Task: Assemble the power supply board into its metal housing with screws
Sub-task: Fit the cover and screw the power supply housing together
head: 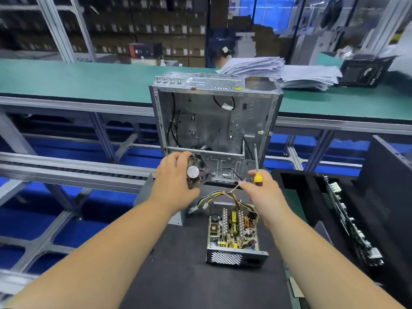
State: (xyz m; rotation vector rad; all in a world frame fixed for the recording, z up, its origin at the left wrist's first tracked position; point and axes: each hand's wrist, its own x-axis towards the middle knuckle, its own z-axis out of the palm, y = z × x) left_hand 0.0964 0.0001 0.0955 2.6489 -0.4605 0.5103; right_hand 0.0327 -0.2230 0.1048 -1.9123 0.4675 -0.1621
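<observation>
The power supply board (234,228) sat in its metal housing (236,257) on the dark worktop (178,275), at 6 o'clock from the open computer case (214,121). The left hand (176,175) curled its fingers around a small fan (196,172). The right hand (260,190) gripped a yellow-handled screwdriver (256,172), its shaft pointing to 12 o'clock.

Power supply board (234,228): green-yellow PCB crowded with coils, capacitors and finned heatsinks, seated flat in its open-topped metal housing (236,258), whose perforated near wall faces the camera. It sits on the dark mat of the table (178,275), slightly skewed. A bundle of yellow, black and coloured wires (223,195) fans out from the far end, ending in white connectors. Screws not discernible.
</observation>
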